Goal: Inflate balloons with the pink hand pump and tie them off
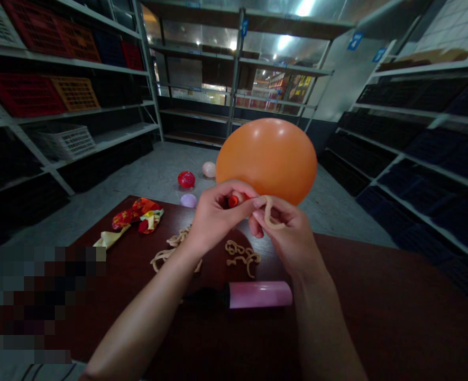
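Surface [360, 296] bare along right side, pump [260, 295] near front; left fingers [223, 211] pinch balloon [267, 159] neck, right fingers [275, 217] grip cord [271, 216].

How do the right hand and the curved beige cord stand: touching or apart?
Touching. The head view shows the curved beige cord lying against the fingers of the right hand, with no gap between them.
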### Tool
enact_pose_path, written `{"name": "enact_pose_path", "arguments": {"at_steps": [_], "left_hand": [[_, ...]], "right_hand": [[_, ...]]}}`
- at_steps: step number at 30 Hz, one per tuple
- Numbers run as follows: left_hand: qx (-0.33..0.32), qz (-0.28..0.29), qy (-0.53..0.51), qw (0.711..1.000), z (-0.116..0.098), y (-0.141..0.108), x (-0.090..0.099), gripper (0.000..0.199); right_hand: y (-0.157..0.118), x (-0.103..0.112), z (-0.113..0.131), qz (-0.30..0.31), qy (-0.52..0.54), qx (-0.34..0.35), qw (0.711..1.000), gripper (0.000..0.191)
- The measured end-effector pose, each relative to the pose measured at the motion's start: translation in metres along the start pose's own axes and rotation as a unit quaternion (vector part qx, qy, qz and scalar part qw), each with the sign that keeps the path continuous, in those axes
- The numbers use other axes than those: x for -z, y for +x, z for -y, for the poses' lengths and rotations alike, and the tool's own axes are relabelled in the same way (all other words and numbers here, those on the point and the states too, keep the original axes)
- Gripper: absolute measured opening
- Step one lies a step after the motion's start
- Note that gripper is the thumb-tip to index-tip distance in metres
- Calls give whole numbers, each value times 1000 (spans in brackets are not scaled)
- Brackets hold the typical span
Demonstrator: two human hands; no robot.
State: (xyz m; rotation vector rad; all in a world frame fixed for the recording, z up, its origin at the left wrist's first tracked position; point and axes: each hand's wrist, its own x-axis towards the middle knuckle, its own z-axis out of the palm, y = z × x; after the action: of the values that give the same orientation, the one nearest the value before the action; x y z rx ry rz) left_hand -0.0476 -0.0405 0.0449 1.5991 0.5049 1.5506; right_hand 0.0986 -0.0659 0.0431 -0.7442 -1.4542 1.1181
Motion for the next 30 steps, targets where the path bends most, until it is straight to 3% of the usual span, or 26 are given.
{"name": "enact_pose_path", "arguments": {"at_steps": [4, 9, 13, 18, 21, 24, 27, 30], "left_hand": [[13, -30, -11, 999, -1, 0, -5, 30], [24, -111, -53, 992, 9, -2, -12, 34], [15, -61, -59, 996, 11, -4, -12, 27], [-84, 19, 123, 989, 4, -6, -7, 13], [-157, 19, 255, 954, 1, -8, -9, 18], [-211, -5, 305, 929, 2, -11, -15, 18], [-216, -31, 302, 928, 5, -12, -21, 18], [-176, -52, 285, 941, 9, -12, -22, 18]], "right_hand": [[-1, -3, 2, 3, -15, 1, 1000, 16], [1, -9, 0, -38, -20, -1, 999, 17], [2, -9, -3, -65, 23, 18, 997, 15], [2, -6, -6, -111, -24, 41, 993, 13], [0, -9, -9, -168, -87, 70, 979, 13], [-1, -18, -14, -215, -114, 116, 963, 12], [-2, -25, -20, -249, -140, 156, 946, 11], [-2, -25, -26, -271, -181, 180, 928, 12]]}}
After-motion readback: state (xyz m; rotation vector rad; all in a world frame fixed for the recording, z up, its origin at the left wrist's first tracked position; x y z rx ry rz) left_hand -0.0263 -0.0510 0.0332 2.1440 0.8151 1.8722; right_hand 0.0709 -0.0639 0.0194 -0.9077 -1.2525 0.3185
